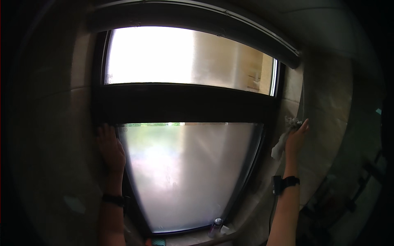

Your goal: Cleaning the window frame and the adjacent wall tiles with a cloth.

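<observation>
My left hand (111,151) lies flat with its fingers stretched upward, at the left edge of the dark window frame (184,102); it holds nothing. In my right hand (295,139) is a crumpled grey cloth (280,148), part of it hanging down on the left. This hand is raised beside the right side of the window, by the tiled wall and a thin hanging blind chain (303,96). The lower frosted window pane (193,172) is between my two arms, with a bright strip along its top edge.
Above is a narrower upper pane (156,55), with a rolled-up blind (184,18) over it. A spray can (216,227) stands on the sill at the lower right, beside a small white item (224,230). A green item (158,242) shows at the bottom. Tiled walls flank the window.
</observation>
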The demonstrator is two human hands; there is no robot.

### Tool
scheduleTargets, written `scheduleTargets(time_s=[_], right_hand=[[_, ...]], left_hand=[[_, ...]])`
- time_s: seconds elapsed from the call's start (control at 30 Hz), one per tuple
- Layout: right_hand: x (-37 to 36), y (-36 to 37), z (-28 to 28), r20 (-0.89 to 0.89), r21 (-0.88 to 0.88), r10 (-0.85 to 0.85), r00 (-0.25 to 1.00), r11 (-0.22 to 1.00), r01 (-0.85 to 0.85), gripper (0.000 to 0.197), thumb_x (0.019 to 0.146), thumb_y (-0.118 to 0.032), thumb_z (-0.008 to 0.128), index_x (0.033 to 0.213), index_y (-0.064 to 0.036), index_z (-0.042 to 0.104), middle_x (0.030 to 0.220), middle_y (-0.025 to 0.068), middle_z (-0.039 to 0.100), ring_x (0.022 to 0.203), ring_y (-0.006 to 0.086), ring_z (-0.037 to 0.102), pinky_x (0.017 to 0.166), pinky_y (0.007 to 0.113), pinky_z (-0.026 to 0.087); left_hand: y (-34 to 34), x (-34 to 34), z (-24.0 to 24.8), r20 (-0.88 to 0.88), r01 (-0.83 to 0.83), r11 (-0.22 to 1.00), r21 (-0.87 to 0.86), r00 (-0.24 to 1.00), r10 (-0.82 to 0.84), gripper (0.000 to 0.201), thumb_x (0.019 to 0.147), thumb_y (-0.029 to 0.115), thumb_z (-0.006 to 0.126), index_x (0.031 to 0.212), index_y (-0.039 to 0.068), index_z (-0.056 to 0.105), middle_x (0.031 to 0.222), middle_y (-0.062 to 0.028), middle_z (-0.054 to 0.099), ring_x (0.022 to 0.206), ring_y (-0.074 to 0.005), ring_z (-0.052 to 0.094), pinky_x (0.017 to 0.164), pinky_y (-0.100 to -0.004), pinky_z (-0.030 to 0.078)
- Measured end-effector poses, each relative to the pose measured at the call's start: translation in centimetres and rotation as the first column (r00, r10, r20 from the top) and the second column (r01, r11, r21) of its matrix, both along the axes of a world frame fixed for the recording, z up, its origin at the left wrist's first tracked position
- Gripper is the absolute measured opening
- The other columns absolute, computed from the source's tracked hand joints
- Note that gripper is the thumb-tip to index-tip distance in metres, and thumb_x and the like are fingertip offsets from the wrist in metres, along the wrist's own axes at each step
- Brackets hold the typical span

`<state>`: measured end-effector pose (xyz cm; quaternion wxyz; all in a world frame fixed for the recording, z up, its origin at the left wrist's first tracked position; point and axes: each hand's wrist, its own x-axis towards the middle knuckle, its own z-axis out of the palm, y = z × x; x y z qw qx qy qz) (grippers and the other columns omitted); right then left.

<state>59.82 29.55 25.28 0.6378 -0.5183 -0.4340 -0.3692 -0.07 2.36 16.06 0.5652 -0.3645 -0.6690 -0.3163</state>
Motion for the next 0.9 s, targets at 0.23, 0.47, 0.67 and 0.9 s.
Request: scheduleTargets(time_s=[0.23, 0.47, 0.67, 0.9], right_hand=[[-11.2, -7.7, 5.0, 0.312, 0.072, 0.205, 0.928, 0.969, -0.238, 0.067, 0.089, -0.016, 0.062, 0.150, -0.0179, 0.034, 0.147, 0.0194, 0.039, 0.115, 0.0358, 0.060, 0.080, 0.041, 0.057], [-21.7, -9.9, 14.6, 0.431, 0.160, 0.270, 0.861, 0.916, -0.367, 0.082, 0.080, -0.013, 0.070, 0.151, -0.0231, 0.030, 0.149, 0.0181, 0.037, 0.100, 0.0339, 0.068, 0.065, 0.037, 0.062], [-26.5, -10.7, 23.5, 0.433, 0.131, 0.264, 0.861, 0.927, -0.351, 0.097, 0.073, -0.009, 0.076, 0.153, -0.0285, 0.024, 0.149, 0.0269, 0.033, 0.100, 0.0389, 0.067, 0.071, 0.041, 0.061], [-28.0, -11.8, 26.4, 0.433, -0.010, 0.393, 0.811, 0.902, -0.432, 0.103, 0.069, -0.013, 0.080, 0.153, -0.0303, 0.023, 0.148, 0.0273, 0.033, 0.107, 0.0429, 0.063, 0.083, 0.047, 0.058]], left_hand=[[-0.1, 1.0, 0.5, 0.060, 0.008, 1.000, -0.023, 0.998, -0.007, 0.048, 0.098, 0.016, 0.039, 0.141, -0.003, 0.042, 0.153, -0.0205, 0.034, 0.144, -0.0399, 0.026, 0.116, -0.0536, 0.021], [-0.1, 0.5, 0.2, 0.021, -0.009, 1.000, 0.012, 1.000, 0.009, 0.048, 0.097, 0.015, 0.040, 0.141, -0.002, 0.043, 0.153, -0.0200, 0.033, 0.144, -0.0393, 0.026, 0.116, -0.0538, 0.022], [-0.5, 0.6, 0.4, 0.007, 0.017, 1.000, 0.007, 1.000, -0.017, 0.048, 0.095, 0.012, 0.043, 0.139, -0.006, 0.043, 0.151, -0.0240, 0.036, 0.141, -0.0437, 0.030, 0.114, -0.0548, 0.024], [-0.1, 0.1, 0.1, 0.076, 0.066, 0.998, 0.004, 0.995, -0.066, 0.048, 0.095, 0.014, 0.047, 0.141, 0.001, 0.043, 0.152, -0.0204, 0.035, 0.142, -0.0408, 0.029, 0.114, -0.0553, 0.024]])
